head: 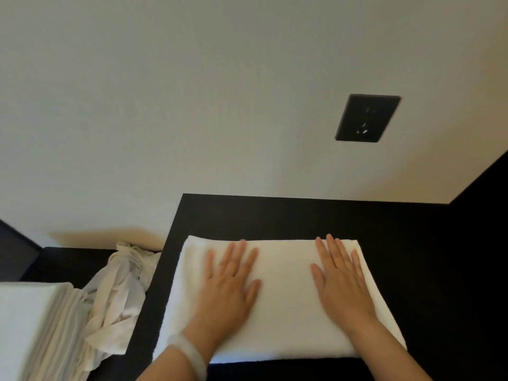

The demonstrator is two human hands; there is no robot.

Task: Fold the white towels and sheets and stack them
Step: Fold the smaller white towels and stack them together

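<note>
A folded white towel [286,301] lies flat on the black table [398,257]. My left hand [229,284] presses on the towel's left half with straight, spread fingers. On its right half my right hand [341,279] lies flat, fingers straight and pointing toward the wall. A pale bracelet circles my left wrist. To the left, a crumpled white sheet [115,295] is heaped beside a stack of folded white linens [33,325].
A cream wall rises just behind the table, with a black socket plate [367,118] above the towel. A lower black surface [71,259] holds the crumpled sheet. A dark panel stands at the right edge.
</note>
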